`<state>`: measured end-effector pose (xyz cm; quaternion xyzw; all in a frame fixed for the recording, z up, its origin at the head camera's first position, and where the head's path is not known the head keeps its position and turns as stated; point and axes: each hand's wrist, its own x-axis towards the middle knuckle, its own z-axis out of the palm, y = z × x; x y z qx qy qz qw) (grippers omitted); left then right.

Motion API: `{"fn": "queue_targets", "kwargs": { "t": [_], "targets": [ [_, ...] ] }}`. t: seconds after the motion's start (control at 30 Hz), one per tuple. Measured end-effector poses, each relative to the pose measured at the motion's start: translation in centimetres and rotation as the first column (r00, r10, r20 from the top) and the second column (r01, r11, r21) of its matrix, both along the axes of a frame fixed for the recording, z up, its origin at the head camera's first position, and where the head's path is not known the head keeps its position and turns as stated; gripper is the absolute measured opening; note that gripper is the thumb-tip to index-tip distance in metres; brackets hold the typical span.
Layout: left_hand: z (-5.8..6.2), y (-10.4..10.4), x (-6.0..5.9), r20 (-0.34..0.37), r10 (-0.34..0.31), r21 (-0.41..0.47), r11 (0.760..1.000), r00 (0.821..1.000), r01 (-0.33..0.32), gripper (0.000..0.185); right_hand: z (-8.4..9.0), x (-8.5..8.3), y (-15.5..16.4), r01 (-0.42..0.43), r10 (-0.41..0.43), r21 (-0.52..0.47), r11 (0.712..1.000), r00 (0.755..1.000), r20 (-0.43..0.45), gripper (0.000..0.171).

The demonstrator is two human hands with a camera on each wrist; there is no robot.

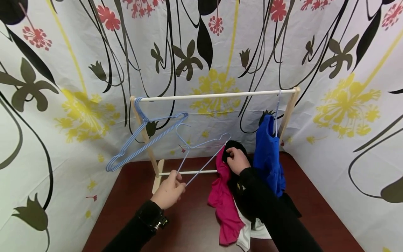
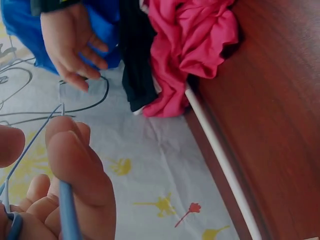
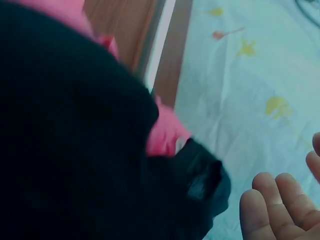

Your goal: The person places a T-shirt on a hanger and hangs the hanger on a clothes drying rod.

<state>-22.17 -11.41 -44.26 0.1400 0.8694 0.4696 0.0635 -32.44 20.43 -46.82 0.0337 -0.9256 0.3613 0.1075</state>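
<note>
My left hand (image 1: 169, 190) grips a light blue wire hanger (image 1: 207, 162) by its lower part, held tilted in front of the rack. In the left wrist view the blue wire (image 2: 69, 210) passes between thumb and fingers. My right hand (image 1: 238, 160) is at the hanger's far end, over a black garment (image 3: 195, 165). Its fingers look loosely bent in the left wrist view, with nothing pinched between them. Beside the black cloth a bright pink garment (image 1: 225, 210) lies bunched, with white cloth (image 1: 244, 236) under it.
A wooden rack (image 1: 217, 95) stands at the back of the dark red table (image 1: 189, 227). Several blue hangers (image 1: 126, 147) hang at its left end. On its right end a blue garment (image 1: 266, 157) hangs from a hanger. A flower-printed curtain (image 1: 176, 52) surrounds the table.
</note>
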Motion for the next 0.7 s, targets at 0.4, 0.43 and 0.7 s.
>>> {"fn": "queue_targets", "kwargs": {
  "t": [0.4, 0.43, 0.7],
  "targets": [
    [-2.3, 0.0, 1.0, 0.069, -0.038, 0.02, 0.999, 0.997, 0.037, 0.022, -1.7, -3.9, 0.4, 0.018, -0.073, 0.311, 0.95, 0.983, 0.166, 0.058],
    [-2.5, 0.1, 1.1, 0.077, -0.037, 0.021, 0.999, 0.996, 0.035, 0.021, -1.9, -4.1, 0.6, 0.016, -0.071, 0.324, 0.946, 0.985, 0.159, 0.057],
    [-3.1, 0.2, 1.1, 0.112, -0.039, 0.018, 0.999, 0.993, 0.037, 0.023, -3.6, -5.5, 2.4, -0.044, -0.025, 0.377, 0.925, 0.984, 0.177, 0.06]
  ]
}}
